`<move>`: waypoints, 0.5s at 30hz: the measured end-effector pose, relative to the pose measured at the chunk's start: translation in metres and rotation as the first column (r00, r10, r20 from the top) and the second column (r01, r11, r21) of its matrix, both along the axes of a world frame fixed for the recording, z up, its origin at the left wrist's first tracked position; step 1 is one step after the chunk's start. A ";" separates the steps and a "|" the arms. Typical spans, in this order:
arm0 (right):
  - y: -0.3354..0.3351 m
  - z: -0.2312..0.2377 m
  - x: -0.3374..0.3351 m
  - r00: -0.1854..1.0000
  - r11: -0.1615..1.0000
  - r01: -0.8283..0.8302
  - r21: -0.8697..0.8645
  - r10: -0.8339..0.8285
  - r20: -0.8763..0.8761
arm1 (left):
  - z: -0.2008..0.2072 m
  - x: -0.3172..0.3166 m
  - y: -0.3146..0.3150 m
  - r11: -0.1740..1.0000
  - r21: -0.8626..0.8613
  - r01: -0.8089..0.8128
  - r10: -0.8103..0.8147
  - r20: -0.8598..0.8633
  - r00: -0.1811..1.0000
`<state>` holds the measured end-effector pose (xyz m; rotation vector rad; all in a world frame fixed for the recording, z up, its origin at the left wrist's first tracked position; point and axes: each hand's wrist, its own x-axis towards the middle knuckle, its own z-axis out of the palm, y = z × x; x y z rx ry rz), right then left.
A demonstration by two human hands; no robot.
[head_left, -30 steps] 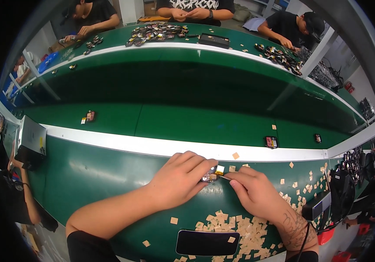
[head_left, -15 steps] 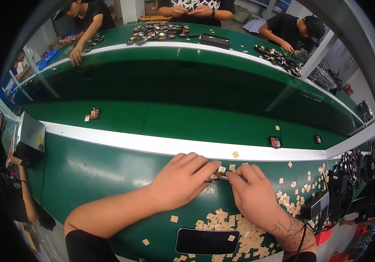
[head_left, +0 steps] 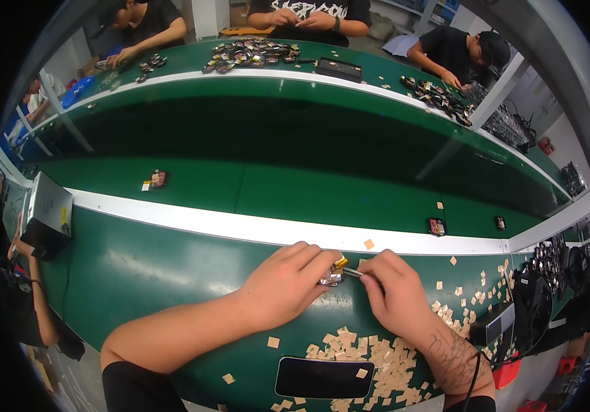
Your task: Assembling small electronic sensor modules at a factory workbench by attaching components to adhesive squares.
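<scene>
My left hand [head_left: 288,283] is closed around a small electronic assembly [head_left: 332,276] with a dark body and a silver-and-yellow piece at its top. Its fingers cover much of the assembly. From the right, my right hand [head_left: 396,288] pinches a thin metal tool [head_left: 353,272], its tip against the assembly; the tool's exact kind cannot be made out. Both hands are above the green worktop [head_left: 171,268], near the white rail. Below them lies a loose heap of small beige square pads [head_left: 394,364], beside a dark phone [head_left: 324,378] that has one pad on its screen.
Beyond the white rail [head_left: 240,224] runs a green conveyor belt [head_left: 308,192] carrying assemblies [head_left: 158,179]. A grey metal box [head_left: 49,209] stands at left, a small dark device [head_left: 492,324] with cables at right. People work across the belt beside piles of assemblies [head_left: 253,53].
The silver-and-yellow piece has tilted, and the metal tool shows more clearly as my right fingers shift. Assemblies on the belt have slid right. The far-left person's hand has drawn back from the rail.
</scene>
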<state>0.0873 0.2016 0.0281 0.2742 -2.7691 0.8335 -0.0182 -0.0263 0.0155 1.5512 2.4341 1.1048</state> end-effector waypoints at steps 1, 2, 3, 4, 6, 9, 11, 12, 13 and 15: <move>0.003 0.003 -0.001 1.000 0.997 0.022 -0.067 -0.021 0.022 | 0.000 0.000 -0.001 1.000 -0.002 -0.003 0.003 -0.003 1.000; 0.004 0.006 -0.002 0.998 0.990 0.046 -0.134 -0.040 0.046 | -0.001 0.000 -0.002 1.000 0.001 -0.008 0.008 0.002 1.000; 0.007 0.008 -0.002 0.998 0.990 0.049 -0.133 -0.043 0.045 | -0.002 0.000 -0.001 1.000 0.006 -0.008 0.008 0.009 1.000; 0.010 0.009 -0.003 0.997 0.983 0.042 -0.177 -0.029 0.075 | -0.003 0.000 0.000 1.000 0.007 -0.004 0.004 0.008 1.000; 0.010 0.011 -0.004 0.994 0.974 0.043 -0.222 -0.020 0.104 | -0.004 -0.001 0.002 1.000 0.016 0.017 -0.018 0.007 1.000; 0.002 0.005 -0.007 0.985 0.995 -0.010 -0.095 0.026 0.168 | -0.002 0.002 0.003 0.999 0.015 0.046 -0.046 -0.009 0.999; 0.001 0.008 -0.007 0.988 0.993 -0.010 -0.114 0.027 0.153 | -0.002 0.003 0.003 0.999 0.024 0.037 -0.037 -0.012 0.999; 0.001 0.008 -0.008 0.990 0.990 -0.024 -0.136 0.042 0.134 | -0.002 0.003 0.002 0.999 0.030 0.014 -0.014 -0.018 1.000; 0.002 0.008 -0.007 0.990 0.990 -0.022 -0.137 0.040 0.134 | -0.002 0.002 0.002 0.999 0.030 0.017 -0.016 -0.018 1.000; 0.008 0.008 -0.005 0.991 0.986 -0.009 -0.164 0.031 0.129 | -0.002 0.001 0.001 0.999 0.009 0.034 -0.033 -0.040 0.999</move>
